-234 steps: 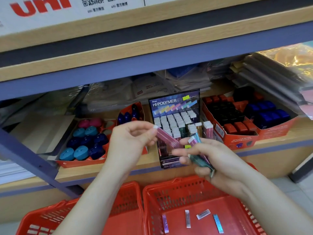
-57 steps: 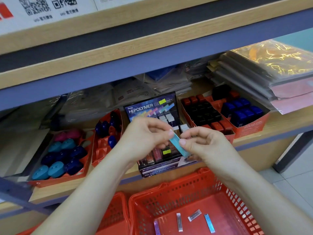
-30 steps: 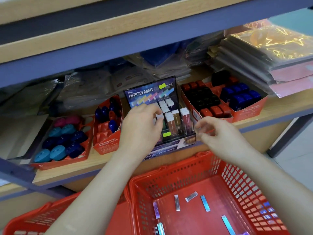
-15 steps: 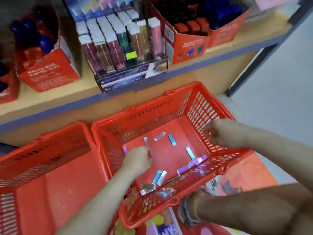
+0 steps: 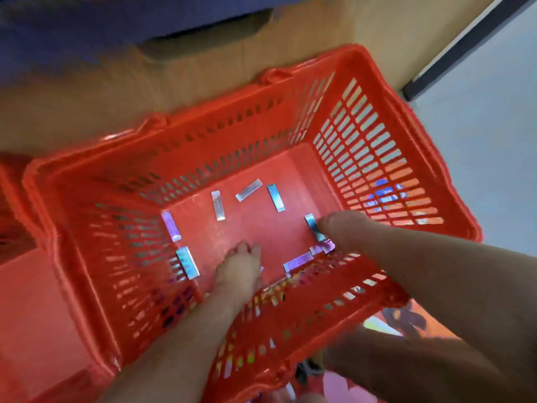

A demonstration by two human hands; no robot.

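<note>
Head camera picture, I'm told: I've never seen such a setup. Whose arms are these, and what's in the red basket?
No machine here: a person wears one wide-angle camera on the head, looking down at their own bare arms. Below is a red plastic shopping basket. Small shiny pencil-lead cases lie scattered on its bottom, such as a teal one and a purple one. The left hand reaches down to the basket floor; the right hand is over the near side, beside another teal case. The picture is blurred, so I cannot tell whether either hand holds anything. A second red basket stands on the left.
</note>
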